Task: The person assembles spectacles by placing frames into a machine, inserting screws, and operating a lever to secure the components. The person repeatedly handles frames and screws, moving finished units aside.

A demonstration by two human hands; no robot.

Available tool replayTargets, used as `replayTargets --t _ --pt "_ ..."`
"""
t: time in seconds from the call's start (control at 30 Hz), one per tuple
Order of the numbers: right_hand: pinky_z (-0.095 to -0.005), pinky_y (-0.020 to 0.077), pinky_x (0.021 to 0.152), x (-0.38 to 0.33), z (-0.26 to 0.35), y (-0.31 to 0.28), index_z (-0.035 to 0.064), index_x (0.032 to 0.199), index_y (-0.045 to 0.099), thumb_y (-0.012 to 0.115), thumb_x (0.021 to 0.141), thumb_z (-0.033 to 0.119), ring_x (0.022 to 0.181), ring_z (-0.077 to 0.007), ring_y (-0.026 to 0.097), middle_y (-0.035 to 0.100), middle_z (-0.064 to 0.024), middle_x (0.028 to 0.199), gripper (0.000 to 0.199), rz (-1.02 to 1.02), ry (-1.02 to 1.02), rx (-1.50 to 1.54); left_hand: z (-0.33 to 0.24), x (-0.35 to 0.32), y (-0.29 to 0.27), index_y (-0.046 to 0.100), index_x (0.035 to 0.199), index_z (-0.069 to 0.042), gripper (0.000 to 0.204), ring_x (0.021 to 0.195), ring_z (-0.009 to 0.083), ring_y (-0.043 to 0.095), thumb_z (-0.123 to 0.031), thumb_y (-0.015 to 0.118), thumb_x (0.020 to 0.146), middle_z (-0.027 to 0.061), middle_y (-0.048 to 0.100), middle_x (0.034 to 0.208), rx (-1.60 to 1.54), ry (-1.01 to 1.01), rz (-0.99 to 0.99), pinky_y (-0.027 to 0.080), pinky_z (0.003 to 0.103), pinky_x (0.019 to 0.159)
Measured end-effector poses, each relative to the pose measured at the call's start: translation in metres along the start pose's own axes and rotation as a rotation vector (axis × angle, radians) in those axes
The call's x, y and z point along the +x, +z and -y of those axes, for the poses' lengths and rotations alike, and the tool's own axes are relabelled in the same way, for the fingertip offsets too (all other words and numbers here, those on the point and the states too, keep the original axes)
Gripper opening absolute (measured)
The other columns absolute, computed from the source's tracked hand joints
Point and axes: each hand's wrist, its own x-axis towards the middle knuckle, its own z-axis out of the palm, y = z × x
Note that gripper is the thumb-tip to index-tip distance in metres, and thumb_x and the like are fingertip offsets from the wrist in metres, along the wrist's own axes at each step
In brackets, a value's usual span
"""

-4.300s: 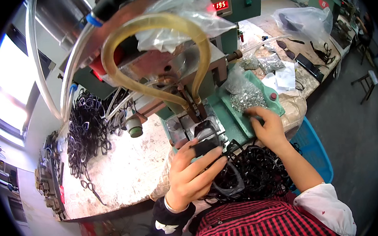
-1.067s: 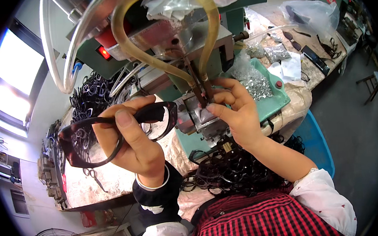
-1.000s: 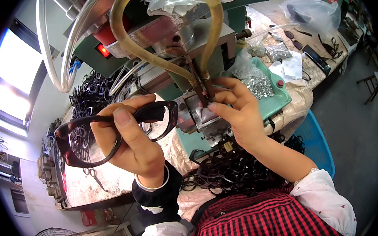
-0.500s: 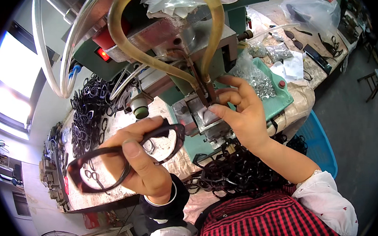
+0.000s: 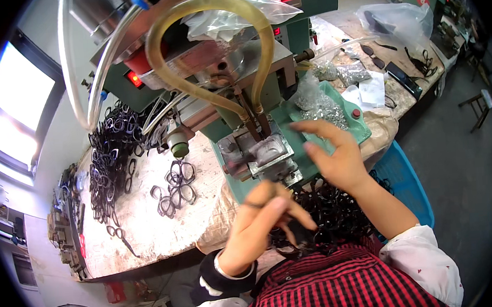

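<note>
Now two hands over one lap heap of black eyeglass frames (image 5: 330, 216): left hand (image 5: 262, 223) reaching down into heap, fingers loosely curled, grip impossible to tell; right hand (image 5: 331, 153) spread, empty, just right of one metal jig (image 5: 260, 155). On bench (image 5: 149, 234), one small cluster of loose frames (image 5: 174, 187), one big pile (image 5: 112, 157) near far-left edge, bare room between.
</note>
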Motion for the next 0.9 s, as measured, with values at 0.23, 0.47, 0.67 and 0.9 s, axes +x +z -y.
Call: replayTargets --t 0.23,0.47,0.67,0.9 --pt "-0.0372 0.0518 0.091 -0.014 -0.07 -0.043 0.0031 0.111 0.07 0.057 0.089 0.003 0.103 -0.0324 0.07 0.073 -0.0153 0.108 0.026 -0.104 0.072 -0.323 0.039 0.042 0.004 0.047 0.094 -0.007 0.02 0.06 0.019 0.063 -0.024 0.042 0.103 0.0281 0.068 0.081 -0.343 -0.126 -0.032 0.051 0.021 0.057" --pt "-0.0292 0.0492 0.089 0.014 -0.062 -0.067 0.0041 0.117 0.067 0.057 0.093 0.0 0.097 -0.0154 0.066 0.072 -0.0086 0.104 0.026 -0.473 -0.039 -0.052 0.042 0.038 0.003 0.047 0.09 -0.006 0.022 0.059 0.0203 0.063 -0.025 0.047 0.101 0.0265 0.067 0.078 -0.342 -0.135 -0.086 0.05 0.023 0.054" --pt "-0.034 0.0521 0.086 -0.005 -0.109 -0.063 0.0031 0.109 0.069 0.065 0.086 0.005 0.094 -0.0269 0.069 0.071 -0.014 0.103 0.024 -0.304 0.027 -0.278 0.044 0.042 0.006 0.049 0.085 -0.008 0.022 0.06 0.0194 0.064 -0.025 0.049 0.1 0.0224 0.067 0.074 -0.339 -0.086 -0.092 0.051 0.023 0.058" --pt "-0.0454 0.05 0.082 -0.032 -0.094 -0.042 0.0072 0.084 0.072 0.074 0.076 0.017 0.095 -0.0336 0.061 0.062 -0.0109 0.088 0.012 -0.14 0.005 -0.674 0.066 0.035 -0.015 0.058 0.094 -0.005 0.022 0.064 0.0216 0.067 -0.024 0.052 0.102 0.0207 0.069 0.076 -0.446 -0.049 -0.084 0.056 0.028 0.058"
